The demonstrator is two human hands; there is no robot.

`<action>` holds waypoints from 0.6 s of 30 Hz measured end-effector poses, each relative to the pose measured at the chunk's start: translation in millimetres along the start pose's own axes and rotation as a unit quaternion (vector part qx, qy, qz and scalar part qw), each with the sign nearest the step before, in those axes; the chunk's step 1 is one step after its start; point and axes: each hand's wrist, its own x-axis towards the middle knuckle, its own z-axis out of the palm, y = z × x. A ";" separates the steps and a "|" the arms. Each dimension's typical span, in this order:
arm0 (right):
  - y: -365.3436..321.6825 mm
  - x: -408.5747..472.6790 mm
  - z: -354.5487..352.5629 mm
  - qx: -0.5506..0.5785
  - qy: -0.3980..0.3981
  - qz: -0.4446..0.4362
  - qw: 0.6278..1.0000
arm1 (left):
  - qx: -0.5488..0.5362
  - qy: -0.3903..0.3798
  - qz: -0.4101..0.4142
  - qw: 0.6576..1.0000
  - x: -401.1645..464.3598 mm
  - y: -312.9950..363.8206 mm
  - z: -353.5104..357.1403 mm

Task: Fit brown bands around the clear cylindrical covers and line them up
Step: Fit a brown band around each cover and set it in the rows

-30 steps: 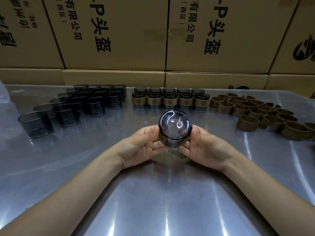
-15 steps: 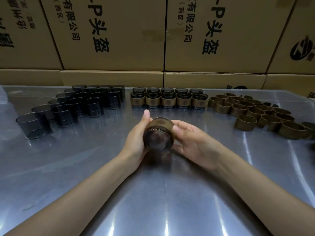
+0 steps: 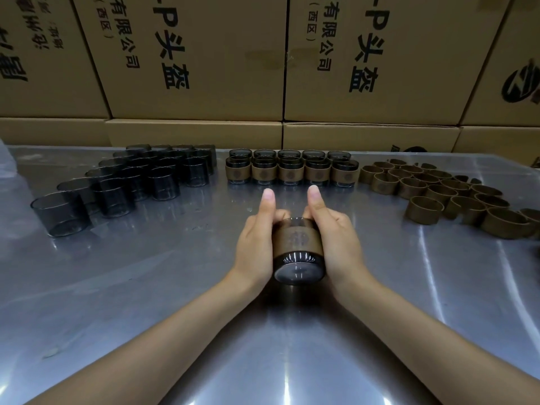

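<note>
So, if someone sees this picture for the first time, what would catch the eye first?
Most likely the two hands, left hand and right hand, at the centre, holding a banded cover between them, thumbs pointing forward. Next, three groups at the back of the steel table: bare dark covers at left, finished banded covers in rows at the middle, loose brown bands at right. Behind stand printed cardboard boxes.

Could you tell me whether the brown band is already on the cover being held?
On: the brown band wraps the cover between both hands.
</note>
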 end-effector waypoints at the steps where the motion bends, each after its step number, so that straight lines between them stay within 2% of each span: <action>1: -0.4 -0.2 0.4 -0.004 0.000 -0.002 1.000 | -0.003 0.006 -0.002 1.000 0.5 -0.1 -0.4; 7: -1.4 -0.1 1.3 -0.017 -0.009 0.008 1.000 | -0.011 -0.029 0.000 1.000 3.0 2.5 -3.0; 13: 1.4 1.0 0.9 -0.028 -0.009 0.007 1.000 | -0.022 -0.030 -0.006 0.999 3.9 4.0 -3.2; 18: 6.5 4.6 0.0 -0.065 0.003 -0.034 0.997 | 0.056 -0.048 0.056 0.996 6.7 -0.8 -4.3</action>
